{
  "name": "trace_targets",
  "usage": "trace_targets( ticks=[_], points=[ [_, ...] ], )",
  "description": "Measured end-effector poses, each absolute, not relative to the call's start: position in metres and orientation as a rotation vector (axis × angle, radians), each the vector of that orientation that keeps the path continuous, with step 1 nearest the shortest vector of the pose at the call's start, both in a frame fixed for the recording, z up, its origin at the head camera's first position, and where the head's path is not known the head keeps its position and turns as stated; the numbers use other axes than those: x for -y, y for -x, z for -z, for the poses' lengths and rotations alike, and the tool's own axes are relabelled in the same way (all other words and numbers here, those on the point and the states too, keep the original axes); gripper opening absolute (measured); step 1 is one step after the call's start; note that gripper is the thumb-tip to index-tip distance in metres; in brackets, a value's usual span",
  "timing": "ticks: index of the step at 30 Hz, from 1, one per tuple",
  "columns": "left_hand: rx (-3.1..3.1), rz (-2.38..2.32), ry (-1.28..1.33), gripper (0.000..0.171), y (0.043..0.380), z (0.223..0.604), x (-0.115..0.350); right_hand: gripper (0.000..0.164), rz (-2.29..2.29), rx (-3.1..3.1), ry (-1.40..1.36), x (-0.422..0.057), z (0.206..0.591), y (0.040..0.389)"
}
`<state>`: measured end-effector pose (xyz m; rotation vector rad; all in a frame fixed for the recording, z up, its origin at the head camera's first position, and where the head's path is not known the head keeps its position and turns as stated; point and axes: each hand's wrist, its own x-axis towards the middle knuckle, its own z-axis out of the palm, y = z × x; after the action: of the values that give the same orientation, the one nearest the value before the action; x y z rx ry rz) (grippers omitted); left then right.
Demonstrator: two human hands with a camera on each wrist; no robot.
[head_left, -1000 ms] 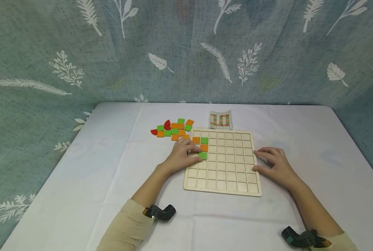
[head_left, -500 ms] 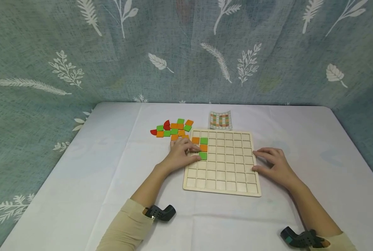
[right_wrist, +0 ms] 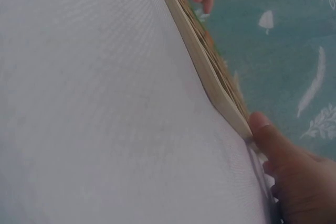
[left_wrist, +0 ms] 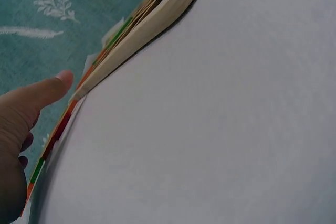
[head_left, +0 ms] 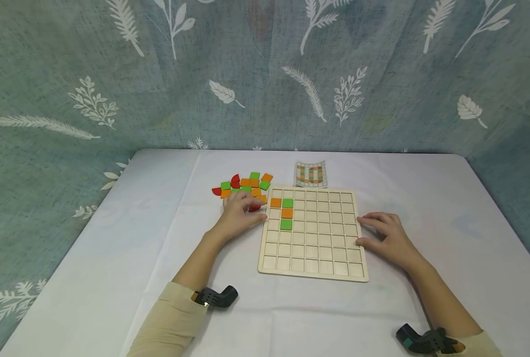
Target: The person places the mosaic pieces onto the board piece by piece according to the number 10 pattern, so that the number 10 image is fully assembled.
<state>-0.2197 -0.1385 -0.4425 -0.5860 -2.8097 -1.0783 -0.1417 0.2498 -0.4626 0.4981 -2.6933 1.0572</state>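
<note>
My left hand [head_left: 238, 214] hovers between the loose pieces and the left edge of the wooden grid board [head_left: 324, 255], thumb and fingers apart. A red piece [head_left: 255, 208] shows in the gap under its fingers. On the board lie an orange tile [head_left: 275, 203] and a green tile [head_left: 287, 203] side by side, with another orange tile [head_left: 287, 213] and a green tile [head_left: 285, 224] below the first green one. My right hand [head_left: 389, 235] rests at the board's right edge, thumb and fingertips against the rim. In the right wrist view, its thumb [right_wrist: 261, 123] touches the board's corner.
Loose orange and green squares and red rounded pieces [head_left: 235, 181] lie spread beyond my left hand, some partly hidden by it. A patterned card [head_left: 311, 174] lies just behind the board. White cloth [head_left: 309, 317] covers the table, and a leaf-print curtain [head_left: 256, 74] hangs behind.
My left hand has drawn back left from the lower green tile on the board to the side of the loose pieces, uncovering a red piece. The right hand stays at the board's edge.
</note>
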Motion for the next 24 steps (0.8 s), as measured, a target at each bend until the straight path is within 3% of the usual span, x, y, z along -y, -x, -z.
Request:
trace_targets(
  ticks=[13, 24],
  points=[
    [2.786, 1.129, 0.411, 0.038, 0.238, 0.449, 0.175, 0.053, -1.043, 2.693, -0.500, -0.250, 0.464, 0.141],
    [2.801, 0.966, 0.463, 0.038, 0.240, 0.454, 0.176, 0.054, -1.017, 2.690, -0.494, -0.250, 0.465, 0.143]
  ],
)
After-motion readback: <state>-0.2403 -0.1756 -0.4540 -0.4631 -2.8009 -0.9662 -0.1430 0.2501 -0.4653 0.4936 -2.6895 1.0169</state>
